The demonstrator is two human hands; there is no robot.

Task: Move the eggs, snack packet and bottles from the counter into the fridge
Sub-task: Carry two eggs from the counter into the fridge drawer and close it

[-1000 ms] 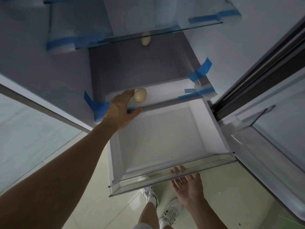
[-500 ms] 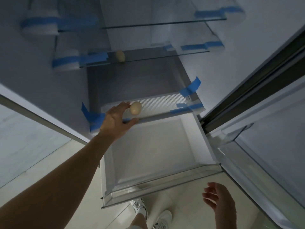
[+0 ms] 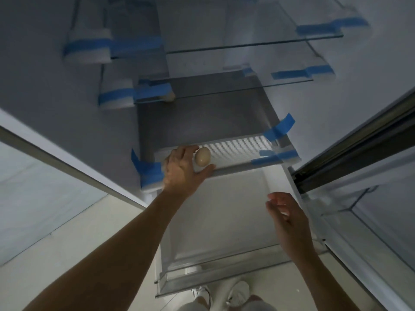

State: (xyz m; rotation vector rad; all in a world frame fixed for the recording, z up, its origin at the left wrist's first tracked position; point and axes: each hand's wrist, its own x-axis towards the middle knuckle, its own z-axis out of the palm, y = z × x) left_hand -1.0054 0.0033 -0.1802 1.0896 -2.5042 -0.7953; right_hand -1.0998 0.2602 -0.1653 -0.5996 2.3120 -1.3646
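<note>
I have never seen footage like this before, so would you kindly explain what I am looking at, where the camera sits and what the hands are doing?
There is no machine here. A person wears one wide-angle camera on the head, so you look down along their bare arms into an open fridge; their shoes show at the bottom edge.

The left hand reaches to the ribbed shelf above the pulled-out drawer and cups an egg that lies on it, with fingers and thumb around the egg. Whether it is gripped or just steadied is unclear. The right hand hovers open over the drawer and holds nothing.

The drawer looks empty. Higher up are two glass shelves; on the lower glass shelf a second egg peeks out beside blue tape, which fastens the fittings in several places.
</note>
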